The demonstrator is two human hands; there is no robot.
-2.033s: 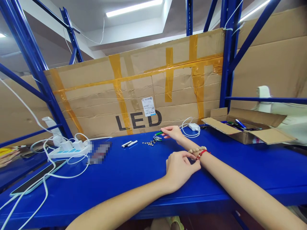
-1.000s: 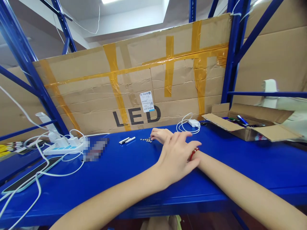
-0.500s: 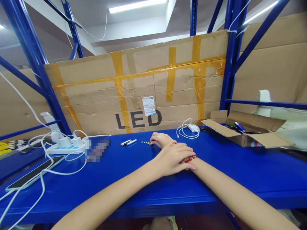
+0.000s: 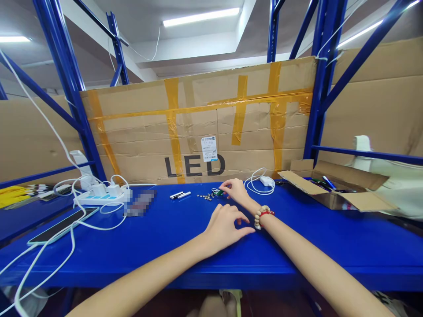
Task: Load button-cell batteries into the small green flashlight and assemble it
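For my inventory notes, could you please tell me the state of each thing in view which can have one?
Left hand: curved, thumb apart from fingers.
Right hand: fingertips at small green object; grip unclear.
Bead bracelet: worn.
Pens: lying flat.
Small round pieces: scattered.
Cardboard box: open, flaps spread.
Tablet: flat, screen dark.
Power strip: plugs inserted.
Ceiling light: lit.

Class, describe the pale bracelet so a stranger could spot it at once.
Above the blue tabletop, find the right hand. The bracelet circles its wrist, near the left hand. Chunky pale beads set it apart from the thin red band beside it.
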